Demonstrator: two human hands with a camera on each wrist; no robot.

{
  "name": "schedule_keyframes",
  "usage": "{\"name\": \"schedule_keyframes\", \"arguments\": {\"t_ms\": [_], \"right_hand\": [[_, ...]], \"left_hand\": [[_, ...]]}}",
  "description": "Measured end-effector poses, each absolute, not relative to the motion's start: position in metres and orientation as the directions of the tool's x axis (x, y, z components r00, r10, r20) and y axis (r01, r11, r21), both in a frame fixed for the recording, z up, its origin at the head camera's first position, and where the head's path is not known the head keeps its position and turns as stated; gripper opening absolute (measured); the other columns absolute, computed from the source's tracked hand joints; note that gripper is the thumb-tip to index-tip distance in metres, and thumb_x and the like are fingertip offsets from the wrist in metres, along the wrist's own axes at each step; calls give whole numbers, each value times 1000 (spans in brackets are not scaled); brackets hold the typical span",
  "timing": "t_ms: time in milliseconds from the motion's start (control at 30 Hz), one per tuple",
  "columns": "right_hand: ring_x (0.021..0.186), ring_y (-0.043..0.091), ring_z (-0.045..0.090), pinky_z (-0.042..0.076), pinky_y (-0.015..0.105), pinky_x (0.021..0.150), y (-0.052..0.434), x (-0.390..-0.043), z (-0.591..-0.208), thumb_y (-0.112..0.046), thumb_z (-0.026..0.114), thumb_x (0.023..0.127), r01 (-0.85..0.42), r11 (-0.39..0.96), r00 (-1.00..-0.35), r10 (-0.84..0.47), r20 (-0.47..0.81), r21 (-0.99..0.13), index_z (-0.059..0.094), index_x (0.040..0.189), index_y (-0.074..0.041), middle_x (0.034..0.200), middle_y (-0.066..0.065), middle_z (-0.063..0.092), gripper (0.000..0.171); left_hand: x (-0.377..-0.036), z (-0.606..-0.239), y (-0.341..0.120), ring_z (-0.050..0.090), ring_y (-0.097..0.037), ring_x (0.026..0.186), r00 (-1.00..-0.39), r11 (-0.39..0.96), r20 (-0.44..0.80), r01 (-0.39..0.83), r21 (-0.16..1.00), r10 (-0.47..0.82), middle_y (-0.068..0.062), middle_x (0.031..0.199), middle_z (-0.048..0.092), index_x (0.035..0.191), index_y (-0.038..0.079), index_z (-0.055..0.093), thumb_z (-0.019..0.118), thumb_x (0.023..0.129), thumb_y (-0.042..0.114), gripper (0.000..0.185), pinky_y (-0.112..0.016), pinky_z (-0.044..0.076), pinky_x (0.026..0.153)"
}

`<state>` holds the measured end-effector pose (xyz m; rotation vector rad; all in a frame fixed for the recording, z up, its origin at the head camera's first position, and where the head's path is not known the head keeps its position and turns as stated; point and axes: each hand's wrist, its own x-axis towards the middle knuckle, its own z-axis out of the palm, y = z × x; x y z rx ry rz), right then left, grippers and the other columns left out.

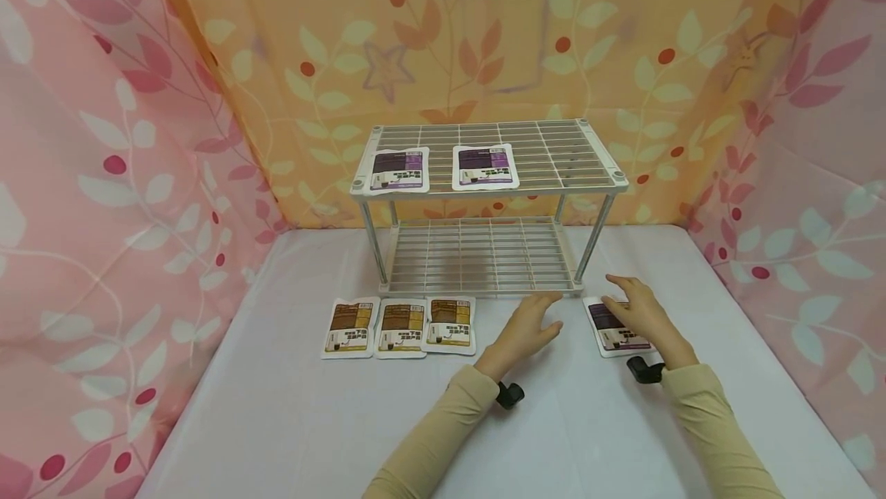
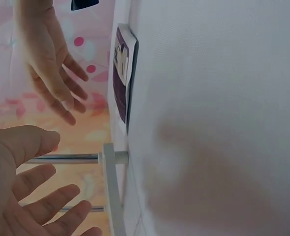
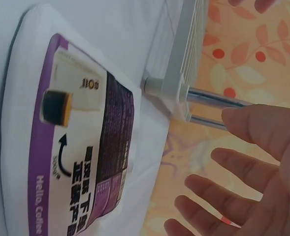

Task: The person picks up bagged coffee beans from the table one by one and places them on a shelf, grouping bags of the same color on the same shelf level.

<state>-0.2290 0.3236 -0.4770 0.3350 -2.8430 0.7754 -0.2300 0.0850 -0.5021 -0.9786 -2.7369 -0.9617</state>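
Under my right hand (image 1: 640, 311) lies a purple-labelled pouch (image 1: 612, 327), flat on the white table (image 1: 277, 422) just off the rack's front right foot; the hand hovers over it with fingers spread and loose, gripping nothing. To the left of that hand, my left hand (image 1: 529, 326) hangs equally wide and empty, close in front of the wire rack (image 1: 484, 253). Further left of it three brown-labelled pouches (image 1: 399, 326) lie in a row, and beyond both hands two purple-labelled pouches (image 1: 443, 168) rest on the rack's top shelf.
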Motion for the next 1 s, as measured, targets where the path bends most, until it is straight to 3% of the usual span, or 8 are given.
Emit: {"name": "schedule_keyframes", "arguments": {"t_ms": [233, 633, 800, 1000], "right_hand": [[111, 58, 39, 33, 67, 91, 337, -224, -479, -20, 56, 90, -213, 867, -977, -180, 117, -450, 41, 130, 14, 121, 42, 42, 54], [107, 58, 44, 37, 64, 89, 349, -216, -478, -21, 56, 90, -159, 891, -985, -173, 6, -425, 38, 127, 20, 115, 45, 46, 58], [99, 53, 52, 43, 60, 83, 350, -214, -479, -21, 60, 88, -147, 887, -984, -175, -25, -437, 36, 127, 20, 110, 42, 51, 61], [96, 52, 53, 44, 60, 80, 349, -212, -476, -17, 68, 81, -141, 889, -987, -159, -5, -435, 38, 126, 19, 108, 43, 50, 65]], "left_hand": [[-226, -506, 94, 46, -19, 125, -783, 621, 217, 602, 502, 583, -5, 136, 49, 137, 11, 43, 58, 91, 27, 51, -27, 37, 104], [-231, -513, 108, 52, -16, 119, -730, 628, 234, 676, 386, 642, -3, 131, 55, 135, 9, 47, 61, 89, 27, 51, -23, 38, 102], [-231, -516, 114, 52, -17, 118, -743, 637, 195, 655, 407, 640, -2, 131, 56, 135, 10, 47, 62, 88, 27, 52, -23, 39, 101], [-229, -522, 120, 51, -17, 119, -760, 649, 150, 625, 434, 632, 1, 131, 55, 136, 13, 45, 61, 89, 30, 53, -23, 39, 101]]}}
